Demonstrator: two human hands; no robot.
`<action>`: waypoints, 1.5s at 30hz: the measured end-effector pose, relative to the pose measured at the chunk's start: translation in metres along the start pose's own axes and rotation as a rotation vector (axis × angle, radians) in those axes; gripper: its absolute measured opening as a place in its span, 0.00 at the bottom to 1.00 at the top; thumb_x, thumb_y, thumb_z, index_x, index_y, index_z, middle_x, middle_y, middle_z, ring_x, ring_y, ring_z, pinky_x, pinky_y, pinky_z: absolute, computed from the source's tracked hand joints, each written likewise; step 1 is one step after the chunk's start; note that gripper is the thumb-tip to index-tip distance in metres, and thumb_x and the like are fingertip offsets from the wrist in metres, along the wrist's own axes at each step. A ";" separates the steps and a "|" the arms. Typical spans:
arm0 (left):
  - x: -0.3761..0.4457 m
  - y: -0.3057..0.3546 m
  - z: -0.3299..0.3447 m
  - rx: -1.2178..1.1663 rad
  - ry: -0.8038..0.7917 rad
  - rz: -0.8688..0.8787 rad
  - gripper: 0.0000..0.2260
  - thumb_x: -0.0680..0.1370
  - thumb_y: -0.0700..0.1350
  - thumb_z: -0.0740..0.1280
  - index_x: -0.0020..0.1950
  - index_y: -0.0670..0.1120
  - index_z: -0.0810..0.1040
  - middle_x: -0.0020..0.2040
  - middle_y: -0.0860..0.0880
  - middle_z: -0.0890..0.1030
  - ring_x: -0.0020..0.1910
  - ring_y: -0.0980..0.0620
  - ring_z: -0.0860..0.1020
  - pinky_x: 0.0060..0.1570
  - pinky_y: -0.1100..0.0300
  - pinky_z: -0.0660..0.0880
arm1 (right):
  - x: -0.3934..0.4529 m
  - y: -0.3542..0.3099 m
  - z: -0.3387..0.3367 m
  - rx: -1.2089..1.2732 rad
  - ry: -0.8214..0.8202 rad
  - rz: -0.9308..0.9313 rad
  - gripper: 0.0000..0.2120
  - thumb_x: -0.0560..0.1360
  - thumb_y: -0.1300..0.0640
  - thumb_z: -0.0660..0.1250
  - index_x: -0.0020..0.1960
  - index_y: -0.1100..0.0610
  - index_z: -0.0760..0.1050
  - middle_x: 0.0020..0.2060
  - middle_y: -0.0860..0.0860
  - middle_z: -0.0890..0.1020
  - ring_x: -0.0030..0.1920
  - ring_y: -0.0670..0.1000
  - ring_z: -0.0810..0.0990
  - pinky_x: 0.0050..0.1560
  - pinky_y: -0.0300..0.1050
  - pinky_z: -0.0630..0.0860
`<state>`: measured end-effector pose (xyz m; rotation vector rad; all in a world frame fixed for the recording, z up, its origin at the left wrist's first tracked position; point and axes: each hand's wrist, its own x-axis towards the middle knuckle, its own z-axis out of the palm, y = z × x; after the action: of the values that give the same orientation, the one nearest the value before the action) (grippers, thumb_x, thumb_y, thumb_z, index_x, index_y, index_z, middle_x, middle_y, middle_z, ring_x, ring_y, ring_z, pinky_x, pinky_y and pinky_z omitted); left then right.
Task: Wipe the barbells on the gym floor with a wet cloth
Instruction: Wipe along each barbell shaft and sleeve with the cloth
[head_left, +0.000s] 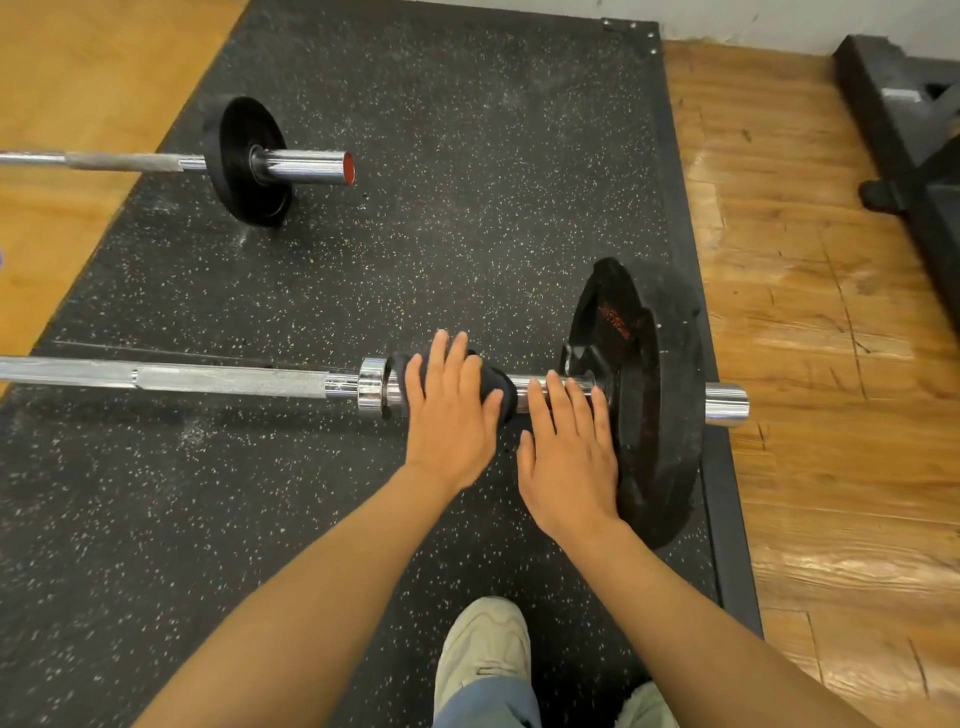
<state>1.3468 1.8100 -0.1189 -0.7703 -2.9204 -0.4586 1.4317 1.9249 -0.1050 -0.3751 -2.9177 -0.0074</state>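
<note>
Where fingers press: cloth.

Your left hand covers most of the dark cloth on the near barbell, so its folds are hidden from you. Both barbells run off the left edge. Red lettering on the near plate is too blurred to read.

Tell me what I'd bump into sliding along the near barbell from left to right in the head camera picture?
Knurled bar → shiny collar → left hand pressing the dark cloth → right hand on the sleeve → big black plate → sleeve end.
</note>
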 end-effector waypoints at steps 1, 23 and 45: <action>-0.003 0.005 0.004 0.031 -0.015 0.046 0.23 0.81 0.52 0.51 0.70 0.39 0.67 0.74 0.41 0.67 0.77 0.40 0.59 0.74 0.43 0.50 | 0.000 0.000 0.000 -0.001 -0.002 0.000 0.28 0.76 0.55 0.70 0.73 0.62 0.69 0.71 0.60 0.72 0.72 0.60 0.70 0.74 0.58 0.53; -0.011 -0.054 0.008 0.371 0.035 0.191 0.26 0.82 0.52 0.47 0.75 0.38 0.58 0.70 0.41 0.70 0.70 0.42 0.66 0.72 0.45 0.57 | 0.000 0.001 0.002 -0.006 -0.027 0.003 0.26 0.79 0.55 0.63 0.75 0.61 0.67 0.74 0.59 0.69 0.74 0.60 0.67 0.75 0.57 0.51; 0.007 0.008 0.018 0.330 -0.010 0.360 0.23 0.82 0.51 0.52 0.76 0.44 0.60 0.69 0.46 0.72 0.68 0.44 0.68 0.69 0.47 0.58 | -0.005 0.002 0.007 0.008 -0.059 0.030 0.38 0.69 0.62 0.73 0.76 0.65 0.64 0.75 0.60 0.66 0.76 0.58 0.64 0.75 0.54 0.49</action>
<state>1.3444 1.8258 -0.1327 -1.2031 -2.6717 0.0580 1.4356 1.9253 -0.1126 -0.4247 -2.9687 0.0199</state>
